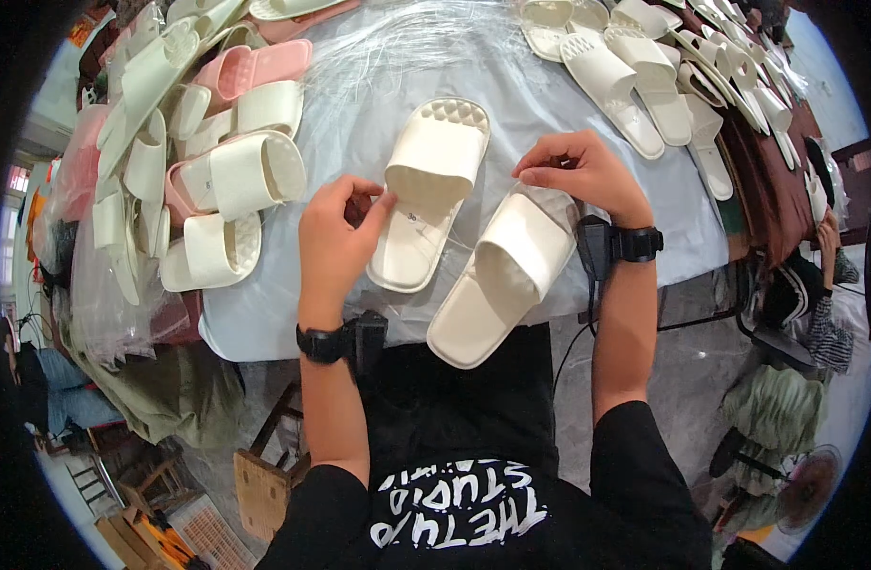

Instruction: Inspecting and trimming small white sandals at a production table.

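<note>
Lying nearest, cream slipper [500, 280] on the pale tabletop [264, 318], heel overhanging the near edge, toe angling far-right under the right hand [583, 176], grip pinching its toe end. Lying beside it, second cream slipper [428, 195], toe pointing away, left hand [335, 237] fingertips touching its side, grip loosely curled. Heaping farther left, slipper pile [207, 161]; farther right, slipper rows [663, 76].

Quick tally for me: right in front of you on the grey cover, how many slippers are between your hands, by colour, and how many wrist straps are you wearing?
Cream slide slippers between the hands: 2, one by the left hand, one under the right hand
Pink slippers there: 0
Black wrist straps: 2, left and right
Total: 4
</note>
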Demonstrator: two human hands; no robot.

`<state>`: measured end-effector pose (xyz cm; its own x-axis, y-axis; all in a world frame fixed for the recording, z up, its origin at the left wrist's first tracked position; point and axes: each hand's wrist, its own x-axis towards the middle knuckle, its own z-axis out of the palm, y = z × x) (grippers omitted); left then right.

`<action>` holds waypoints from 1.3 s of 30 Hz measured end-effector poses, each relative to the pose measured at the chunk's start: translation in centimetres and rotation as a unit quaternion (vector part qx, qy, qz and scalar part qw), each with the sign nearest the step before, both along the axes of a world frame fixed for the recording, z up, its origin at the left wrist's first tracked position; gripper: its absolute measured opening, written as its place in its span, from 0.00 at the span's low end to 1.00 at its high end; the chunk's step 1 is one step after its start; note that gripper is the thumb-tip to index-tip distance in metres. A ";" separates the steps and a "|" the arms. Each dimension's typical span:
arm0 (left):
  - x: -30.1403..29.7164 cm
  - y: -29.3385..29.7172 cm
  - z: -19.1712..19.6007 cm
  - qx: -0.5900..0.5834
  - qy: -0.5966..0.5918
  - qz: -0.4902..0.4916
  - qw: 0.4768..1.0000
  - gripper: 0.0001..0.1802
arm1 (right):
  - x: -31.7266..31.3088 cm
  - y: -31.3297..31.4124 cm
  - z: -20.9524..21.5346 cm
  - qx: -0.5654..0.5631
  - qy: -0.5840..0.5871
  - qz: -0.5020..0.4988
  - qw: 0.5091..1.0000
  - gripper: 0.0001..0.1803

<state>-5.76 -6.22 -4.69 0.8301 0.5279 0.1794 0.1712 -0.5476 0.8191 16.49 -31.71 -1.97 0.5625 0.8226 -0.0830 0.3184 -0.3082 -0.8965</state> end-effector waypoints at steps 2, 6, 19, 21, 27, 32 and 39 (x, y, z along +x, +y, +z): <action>0.1 0.2 -0.9 0.043 -0.027 0.027 0.998 0.08 | -0.2 0.0 0.0 0.015 0.010 0.017 1.000 0.09; 0.0 0.4 -1.7 0.017 -0.029 0.028 0.999 0.09 | -0.2 0.0 -0.1 0.018 -0.009 0.039 0.999 0.09; -0.3 0.5 -1.8 0.091 -0.068 0.013 0.993 0.08 | -13.6 -8.0 0.2 0.095 -0.117 -0.286 0.946 0.21; -0.2 0.4 -2.0 0.106 -0.072 0.009 0.992 0.08 | -17.6 -8.7 -0.7 0.010 -0.082 -0.320 0.944 0.14; -0.3 0.4 -1.9 0.094 -0.078 0.016 0.992 0.08 | -22.3 -4.8 -2.9 0.000 -0.285 -0.343 0.895 0.14; -0.8 0.5 -1.3 0.049 -0.088 0.008 0.995 0.08 | -22.0 -3.4 -2.5 -0.003 -0.265 -0.312 0.912 0.11; -3.2 -0.8 -1.3 -0.011 -0.074 0.006 0.997 0.09 | -22.3 -3.3 -1.9 0.021 -0.222 -0.350 0.910 0.12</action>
